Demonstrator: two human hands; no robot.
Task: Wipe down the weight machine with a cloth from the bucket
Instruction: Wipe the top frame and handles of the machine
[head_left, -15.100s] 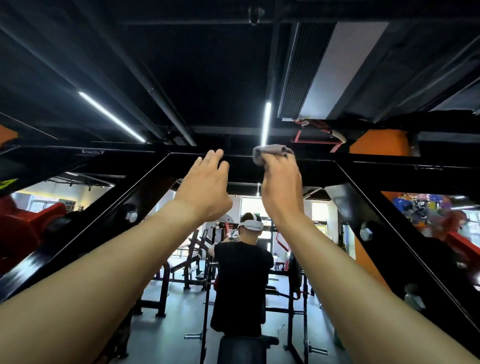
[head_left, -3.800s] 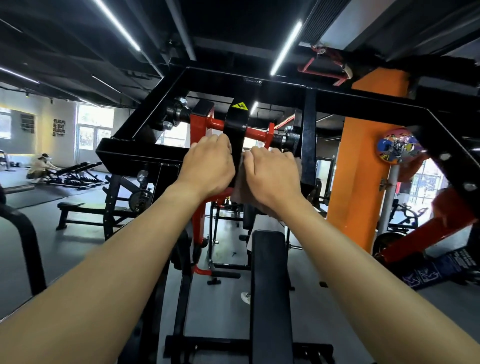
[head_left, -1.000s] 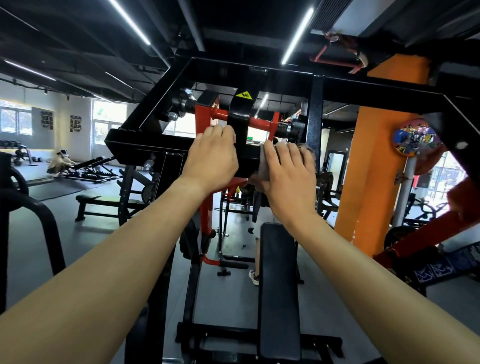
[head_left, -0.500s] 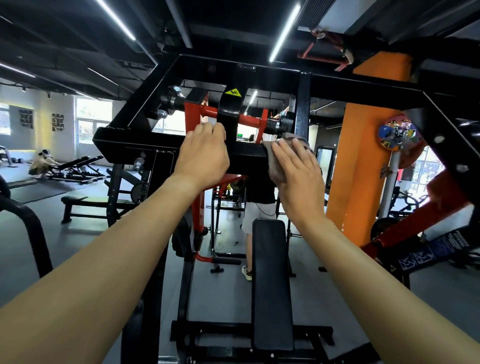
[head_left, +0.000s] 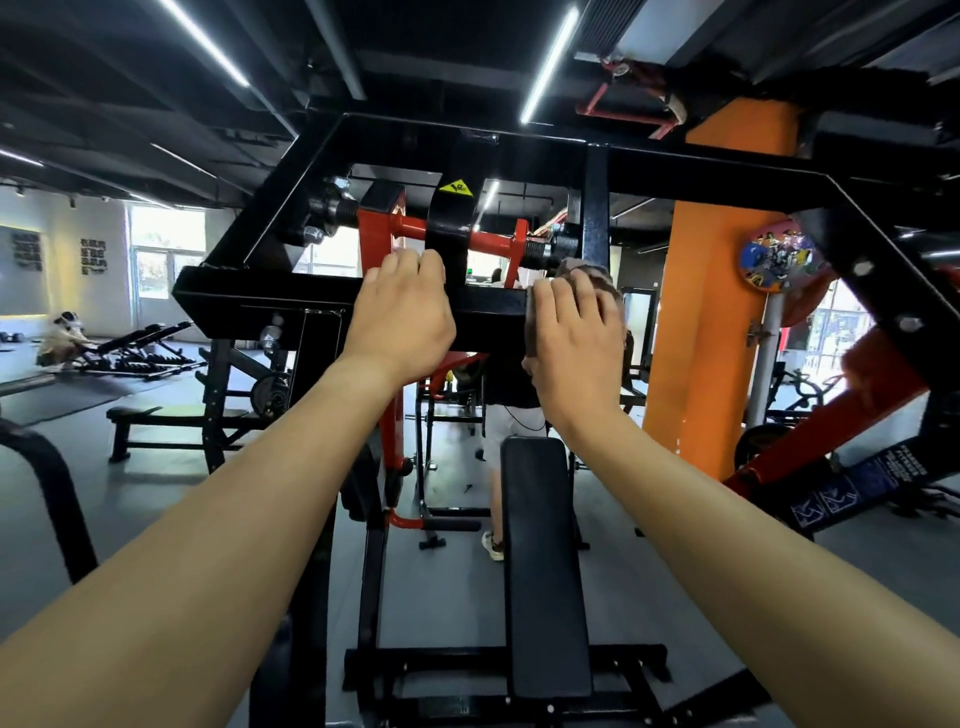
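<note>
The weight machine has a black steel frame (head_left: 467, 140) with a black crossbar (head_left: 270, 301) at hand height and a red pivot shaft (head_left: 488, 240) behind it. My left hand (head_left: 402, 317) rests on the crossbar with its fingers curled over the top edge. To its right, my right hand (head_left: 576, 338) presses a grey cloth (head_left: 584, 267) flat against the crossbar's right end, fingers spread. Only the cloth's edges show around my hand. No bucket is in view.
The machine's black padded seat back (head_left: 540, 545) stands below my arms. Behind the frame stands a person in white shorts (head_left: 511, 421). An orange pillar (head_left: 711, 312) and a red lever arm (head_left: 831, 415) are at the right, benches (head_left: 176, 415) at the left.
My right hand has slid the cloth a little to the right along the crossbar, toward the black upright. My left hand has stayed on the bar.
</note>
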